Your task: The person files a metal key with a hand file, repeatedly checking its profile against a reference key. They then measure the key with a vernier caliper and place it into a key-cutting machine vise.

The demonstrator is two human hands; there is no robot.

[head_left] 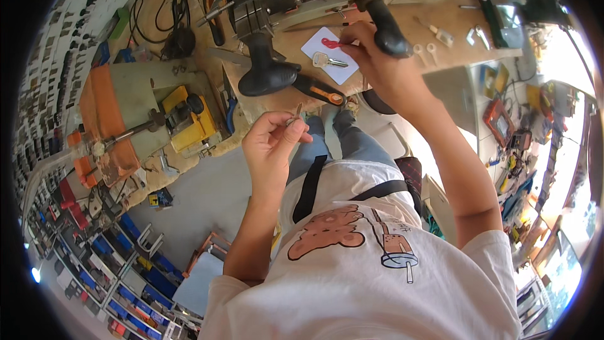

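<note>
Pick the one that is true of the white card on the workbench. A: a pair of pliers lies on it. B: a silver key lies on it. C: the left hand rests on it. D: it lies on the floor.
B: a silver key lies on the white card, which sits on the workbench, while the left hand is held up apart from it.
</note>
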